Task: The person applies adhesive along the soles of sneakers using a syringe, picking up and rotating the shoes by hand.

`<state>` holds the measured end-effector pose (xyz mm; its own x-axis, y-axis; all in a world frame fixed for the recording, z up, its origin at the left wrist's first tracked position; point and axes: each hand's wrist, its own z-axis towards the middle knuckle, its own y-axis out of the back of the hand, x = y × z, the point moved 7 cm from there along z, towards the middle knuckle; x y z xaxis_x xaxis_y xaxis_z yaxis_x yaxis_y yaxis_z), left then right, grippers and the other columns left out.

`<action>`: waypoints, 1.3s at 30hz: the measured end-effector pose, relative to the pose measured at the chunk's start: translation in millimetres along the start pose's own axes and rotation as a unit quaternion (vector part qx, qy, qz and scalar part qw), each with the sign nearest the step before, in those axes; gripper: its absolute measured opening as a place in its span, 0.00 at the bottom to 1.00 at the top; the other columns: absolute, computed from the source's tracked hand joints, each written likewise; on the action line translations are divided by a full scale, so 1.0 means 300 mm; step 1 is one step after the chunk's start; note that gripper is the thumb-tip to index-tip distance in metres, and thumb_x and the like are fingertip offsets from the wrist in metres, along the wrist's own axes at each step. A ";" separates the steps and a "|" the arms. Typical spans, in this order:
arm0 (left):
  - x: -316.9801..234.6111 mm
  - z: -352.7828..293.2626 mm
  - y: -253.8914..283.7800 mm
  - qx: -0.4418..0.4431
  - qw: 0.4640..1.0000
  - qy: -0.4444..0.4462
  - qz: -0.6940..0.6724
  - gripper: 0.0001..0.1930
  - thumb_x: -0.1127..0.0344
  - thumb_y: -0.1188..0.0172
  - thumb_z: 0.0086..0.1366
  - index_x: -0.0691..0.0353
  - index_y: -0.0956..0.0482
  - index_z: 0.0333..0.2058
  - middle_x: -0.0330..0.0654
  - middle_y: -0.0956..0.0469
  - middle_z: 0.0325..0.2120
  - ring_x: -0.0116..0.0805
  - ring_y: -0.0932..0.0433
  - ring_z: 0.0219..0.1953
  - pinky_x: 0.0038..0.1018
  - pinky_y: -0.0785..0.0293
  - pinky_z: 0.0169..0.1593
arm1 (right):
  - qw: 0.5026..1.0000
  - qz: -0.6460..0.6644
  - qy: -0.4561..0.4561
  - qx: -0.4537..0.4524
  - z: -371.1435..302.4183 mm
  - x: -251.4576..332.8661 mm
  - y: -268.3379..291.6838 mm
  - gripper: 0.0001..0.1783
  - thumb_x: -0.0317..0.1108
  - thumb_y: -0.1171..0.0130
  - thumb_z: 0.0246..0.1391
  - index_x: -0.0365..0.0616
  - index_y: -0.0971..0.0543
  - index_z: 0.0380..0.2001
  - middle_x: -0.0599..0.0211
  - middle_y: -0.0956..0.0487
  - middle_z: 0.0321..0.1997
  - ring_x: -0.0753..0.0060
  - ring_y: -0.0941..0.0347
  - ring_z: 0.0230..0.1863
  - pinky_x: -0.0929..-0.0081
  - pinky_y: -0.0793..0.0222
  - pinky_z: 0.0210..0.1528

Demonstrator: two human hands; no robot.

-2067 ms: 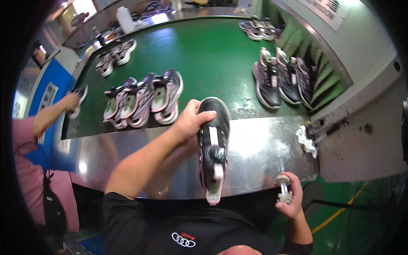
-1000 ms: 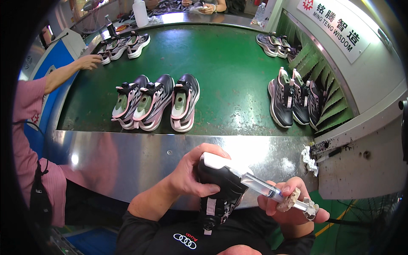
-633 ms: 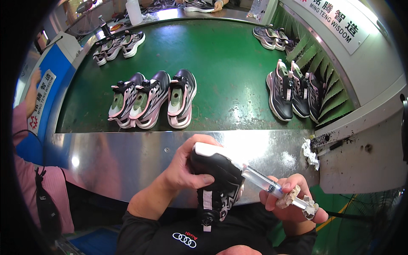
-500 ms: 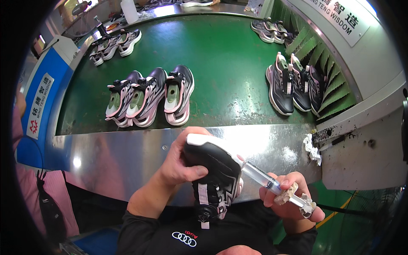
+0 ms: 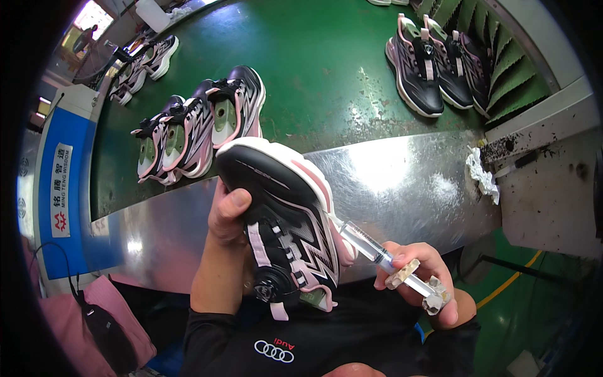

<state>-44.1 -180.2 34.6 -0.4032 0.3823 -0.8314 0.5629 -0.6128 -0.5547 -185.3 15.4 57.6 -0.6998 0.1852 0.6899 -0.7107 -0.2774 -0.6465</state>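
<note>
Black-and-pink sneaker (image 5: 286, 210), tilted over the near edge of the metal ledge (image 5: 402, 204), is clasped near its toe by the person's left hand (image 5: 227, 213); the right hand (image 5: 422, 271) pinches a clear syringe (image 5: 364, 244) (tip at the edge of the sole (image 5: 314, 176)).

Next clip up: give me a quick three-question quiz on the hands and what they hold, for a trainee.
1. Which of the person's hands has the syringe?
2. True or false: the held shoe is resting on the green surface.
3. Fill the gap: the syringe's tip is at the edge of the held shoe's ____.

Key:
1. The right hand.
2. False; the left hand holds it up.
3. Sole.
</note>
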 end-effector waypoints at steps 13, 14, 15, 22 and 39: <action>-0.003 -0.017 0.046 -0.030 0.991 0.007 -0.128 0.32 0.55 0.43 0.54 0.66 0.36 0.55 0.50 0.27 0.49 0.43 0.26 0.50 0.38 0.31 0.56 | 0.999 -0.008 -0.046 -0.003 -0.099 -0.051 -0.034 0.53 0.56 0.26 0.33 0.31 0.38 0.56 0.58 0.34 0.46 0.69 0.36 0.44 0.77 0.44 0.47; -0.002 -0.016 0.041 -0.027 0.990 0.003 -0.139 0.30 0.55 0.44 0.56 0.65 0.35 0.55 0.49 0.27 0.49 0.42 0.26 0.49 0.38 0.30 0.55 | 0.999 -0.018 -0.048 -0.013 -0.111 -0.055 -0.032 0.53 0.56 0.26 0.32 0.31 0.36 0.55 0.57 0.32 0.45 0.69 0.36 0.43 0.77 0.44 0.46; -0.002 -0.011 0.029 -0.029 0.990 0.006 -0.140 0.30 0.55 0.44 0.56 0.65 0.35 0.55 0.49 0.27 0.49 0.42 0.26 0.49 0.38 0.30 0.55 | 0.999 -0.015 -0.050 -0.015 -0.119 -0.058 -0.032 0.53 0.56 0.26 0.32 0.31 0.36 0.55 0.57 0.32 0.45 0.69 0.36 0.43 0.77 0.44 0.46; 0.022 -0.018 0.088 -0.068 0.978 0.044 -0.192 0.29 0.57 0.44 0.56 0.68 0.35 0.54 0.51 0.27 0.48 0.43 0.26 0.49 0.37 0.30 0.55 | 0.996 -0.081 -0.019 -0.024 -0.143 -0.054 -0.037 0.51 0.60 0.29 0.32 0.33 0.32 0.53 0.59 0.26 0.44 0.70 0.37 0.40 0.77 0.45 0.41; 0.029 -0.035 0.146 -0.169 0.971 0.070 -0.156 0.24 0.57 0.42 0.56 0.63 0.29 0.49 0.47 0.23 0.44 0.42 0.22 0.44 0.39 0.25 0.51 | 0.997 -0.063 -0.005 -0.044 -0.218 -0.108 0.014 0.50 0.58 0.28 0.31 0.34 0.32 0.53 0.60 0.25 0.43 0.71 0.38 0.38 0.77 0.45 0.40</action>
<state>-15.3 -196.6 2.7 -0.5043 0.6173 -0.6039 0.6429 -0.1985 -0.7398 -170.3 70.0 11.3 -0.6049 0.2040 0.7697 -0.7962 -0.1686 -0.5810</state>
